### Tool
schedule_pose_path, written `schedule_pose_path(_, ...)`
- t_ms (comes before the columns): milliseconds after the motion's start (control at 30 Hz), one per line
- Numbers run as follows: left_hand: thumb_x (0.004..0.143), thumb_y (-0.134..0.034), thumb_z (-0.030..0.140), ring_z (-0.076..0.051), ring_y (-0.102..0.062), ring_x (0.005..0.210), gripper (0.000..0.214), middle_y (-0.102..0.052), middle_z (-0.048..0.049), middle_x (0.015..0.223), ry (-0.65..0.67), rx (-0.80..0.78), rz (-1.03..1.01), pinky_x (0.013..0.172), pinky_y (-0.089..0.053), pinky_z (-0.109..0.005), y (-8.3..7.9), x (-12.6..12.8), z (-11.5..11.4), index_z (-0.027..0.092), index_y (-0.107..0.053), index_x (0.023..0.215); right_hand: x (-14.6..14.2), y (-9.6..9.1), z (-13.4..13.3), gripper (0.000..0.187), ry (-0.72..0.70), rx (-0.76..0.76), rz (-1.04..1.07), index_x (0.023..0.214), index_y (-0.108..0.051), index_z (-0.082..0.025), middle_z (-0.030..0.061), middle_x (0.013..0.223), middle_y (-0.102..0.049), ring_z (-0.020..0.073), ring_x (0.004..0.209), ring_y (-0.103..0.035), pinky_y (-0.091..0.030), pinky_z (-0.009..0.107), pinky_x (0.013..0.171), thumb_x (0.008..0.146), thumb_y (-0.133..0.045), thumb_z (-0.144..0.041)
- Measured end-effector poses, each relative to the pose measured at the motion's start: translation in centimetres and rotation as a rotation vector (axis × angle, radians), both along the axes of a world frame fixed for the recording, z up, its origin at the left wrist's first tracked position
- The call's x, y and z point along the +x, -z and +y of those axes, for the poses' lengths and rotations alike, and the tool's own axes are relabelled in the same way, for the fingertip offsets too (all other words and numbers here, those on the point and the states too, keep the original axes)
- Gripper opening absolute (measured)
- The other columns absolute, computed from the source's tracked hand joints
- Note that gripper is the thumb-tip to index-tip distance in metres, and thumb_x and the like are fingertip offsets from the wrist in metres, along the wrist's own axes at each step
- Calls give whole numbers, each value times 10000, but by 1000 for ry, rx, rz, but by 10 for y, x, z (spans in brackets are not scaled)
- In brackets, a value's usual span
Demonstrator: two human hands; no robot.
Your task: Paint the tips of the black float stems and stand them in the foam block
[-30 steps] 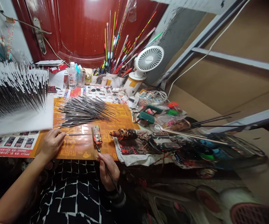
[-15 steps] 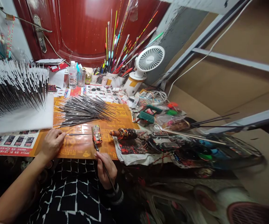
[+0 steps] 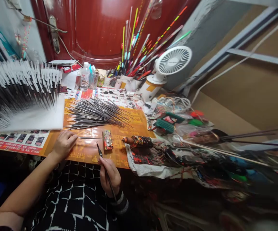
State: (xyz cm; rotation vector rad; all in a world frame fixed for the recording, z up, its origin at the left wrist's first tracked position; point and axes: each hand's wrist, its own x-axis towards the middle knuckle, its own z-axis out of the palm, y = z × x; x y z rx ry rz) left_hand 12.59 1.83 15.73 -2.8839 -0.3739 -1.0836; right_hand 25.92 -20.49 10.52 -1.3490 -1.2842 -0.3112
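My left hand (image 3: pixel 64 145) pinches a thin dark fishing-float stem (image 3: pixel 100 138) at the near edge of an orange printed mat (image 3: pixel 91 154). The stem runs right to the orange nose of a paint-spattered cylindrical tool (image 3: pixel 139 141). My right hand (image 3: pixel 108 179) grips a fine paintbrush (image 3: pixel 106 170), its tip close to a small paint-caked block (image 3: pixel 107 140) but apart from it. A loose heap of dark float stems (image 3: pixel 95 114) lies on the mat beyond both hands. White-tipped stems stand in a dense mass in a white foam board (image 3: pixel 38 118).
A cup of bright finished floats (image 3: pixel 129 84) stands at the back beside a white clip fan (image 3: pixel 172 61) and a water bottle (image 3: pixel 84 77). A paint-stained cloth (image 3: pixel 143 168), tangled wires and bags crowd the right. A red door (image 3: pixel 100 29) rises behind.
The whole scene has shifted right and the view has turned. My right hand has lifted the brush tip away from the block's lower end. My left hand still holds the stem.
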Motion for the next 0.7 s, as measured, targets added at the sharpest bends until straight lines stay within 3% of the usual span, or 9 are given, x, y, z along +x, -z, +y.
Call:
schedule_pose_path(200,1009,-525,224,-192,-564,836,162,-691,-53,912,6,-32,-12,784,-460,-340,5,-1,-5,194,-684,996,-21,1,27,622,-120,-3,-134,1505,-456,-196,120,1093,-704,211,999,-706,-645,366,807,923,-531,10)
schedule_pose_path(700,1018,-507,228,-193,-569,854,185,-692,-63,909,22,-104,-16,790,-462,-350,9,-3,-8,185,-687,1008,-35,13,41,667,-19,-102,-255,1541,-403,-171,149,1181,-701,235,1093,-684,-621,386,901,921,-560,17)
